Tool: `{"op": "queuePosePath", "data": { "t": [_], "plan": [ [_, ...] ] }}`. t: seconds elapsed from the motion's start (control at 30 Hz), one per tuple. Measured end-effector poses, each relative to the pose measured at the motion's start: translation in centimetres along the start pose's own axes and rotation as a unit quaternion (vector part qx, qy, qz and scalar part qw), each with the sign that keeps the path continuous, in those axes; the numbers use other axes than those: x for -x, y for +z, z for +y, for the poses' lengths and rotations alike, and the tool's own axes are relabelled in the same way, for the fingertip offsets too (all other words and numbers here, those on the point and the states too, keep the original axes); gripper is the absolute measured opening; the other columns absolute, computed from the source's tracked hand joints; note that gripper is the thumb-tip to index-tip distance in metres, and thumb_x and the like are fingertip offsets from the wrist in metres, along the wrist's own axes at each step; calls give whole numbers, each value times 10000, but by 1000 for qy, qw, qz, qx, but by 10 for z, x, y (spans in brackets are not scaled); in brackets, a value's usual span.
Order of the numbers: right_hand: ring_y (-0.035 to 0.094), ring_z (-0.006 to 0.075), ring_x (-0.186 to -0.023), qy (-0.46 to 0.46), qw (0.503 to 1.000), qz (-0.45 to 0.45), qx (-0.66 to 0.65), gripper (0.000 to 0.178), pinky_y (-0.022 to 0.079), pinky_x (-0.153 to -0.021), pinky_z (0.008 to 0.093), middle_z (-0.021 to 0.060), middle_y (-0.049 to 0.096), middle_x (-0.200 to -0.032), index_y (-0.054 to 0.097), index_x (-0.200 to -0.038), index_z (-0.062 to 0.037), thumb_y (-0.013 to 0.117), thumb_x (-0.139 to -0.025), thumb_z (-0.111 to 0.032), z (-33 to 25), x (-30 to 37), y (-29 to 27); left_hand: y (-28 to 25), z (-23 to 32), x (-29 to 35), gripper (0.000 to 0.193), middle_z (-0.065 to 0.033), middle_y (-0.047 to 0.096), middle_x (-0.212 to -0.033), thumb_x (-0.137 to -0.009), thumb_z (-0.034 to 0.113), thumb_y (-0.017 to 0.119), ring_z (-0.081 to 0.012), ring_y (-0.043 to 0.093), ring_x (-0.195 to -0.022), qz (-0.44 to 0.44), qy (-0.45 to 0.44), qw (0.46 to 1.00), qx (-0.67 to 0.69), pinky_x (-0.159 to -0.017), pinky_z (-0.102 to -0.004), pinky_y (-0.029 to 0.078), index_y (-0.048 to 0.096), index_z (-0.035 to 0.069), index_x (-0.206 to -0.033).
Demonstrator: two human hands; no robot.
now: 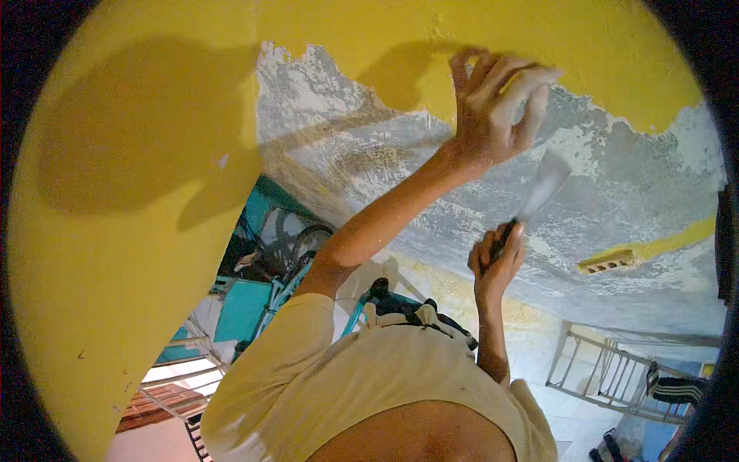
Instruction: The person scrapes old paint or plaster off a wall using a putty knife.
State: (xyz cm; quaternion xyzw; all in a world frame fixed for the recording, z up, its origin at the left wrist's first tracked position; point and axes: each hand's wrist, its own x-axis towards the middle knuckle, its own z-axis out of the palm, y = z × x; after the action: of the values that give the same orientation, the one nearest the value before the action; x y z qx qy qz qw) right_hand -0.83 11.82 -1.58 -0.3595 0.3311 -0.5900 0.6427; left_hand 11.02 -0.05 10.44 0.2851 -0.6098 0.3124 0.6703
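Putty knife [539,189]: handle gripped in the closed right hand [496,258], blade slanting up-right onto bare grey plaster [616,185]. Left hand [493,100], just above the blade, pinches a pale piece at the yellow paint [138,231] edge.

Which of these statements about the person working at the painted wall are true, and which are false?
1. The right hand holds a scraper by its dark handle. True.
2. The wall is covered all over in yellow paint. False: a large patch is bare and grey-white.
3. The left hand is raised against the wall at the edge of the yellow paint. True.
4. The scraper's blade points down at the floor. False: it points up, toward the left hand.
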Motion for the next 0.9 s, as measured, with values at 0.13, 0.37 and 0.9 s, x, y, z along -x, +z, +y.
{"op": "queuePosePath", "data": {
  "t": [0.13, 0.37, 0.9],
  "plan": [
    [278, 60, -331, 92, 989, 38, 111, 374, 206, -298, 228, -42, 303, -478, 364, -731, -130, 434, -935, -435, 37, 32, -95, 40, 4, 25, 454, -117, 374, -1382, -822, 272, 551, -305, 333, -1282, -122, -17, 980, -156, -1006, -624, 172, 499, 222, -1270],
    [341, 89, -360, 398, 912, -79, -64, 276, 255, -316, 246, -22, 408, -524, 452, -795, -133, 503, -904, -382, 49, 47, -222, -33, 60, 280, 681, -81, 219, -1472, -790, 189, 607, -285, 224, -1345, -579, -31, 815, -16, -1096, -481, 174, 303, 161, -1398],
    [491, 145, -484, -41, 853, -161, 494, 218, 377, -449, 313, 97, 501, -557, 506, -936, 20, 465, -937, -194, 1, -20, -109, -138, 51, 249, 354, -26, 495, -700, -935, 287, 385, -133, 479, -643, -272, -614, 734, 106, -608, -285, 418, 582, 21, -1057]
  ]
}}
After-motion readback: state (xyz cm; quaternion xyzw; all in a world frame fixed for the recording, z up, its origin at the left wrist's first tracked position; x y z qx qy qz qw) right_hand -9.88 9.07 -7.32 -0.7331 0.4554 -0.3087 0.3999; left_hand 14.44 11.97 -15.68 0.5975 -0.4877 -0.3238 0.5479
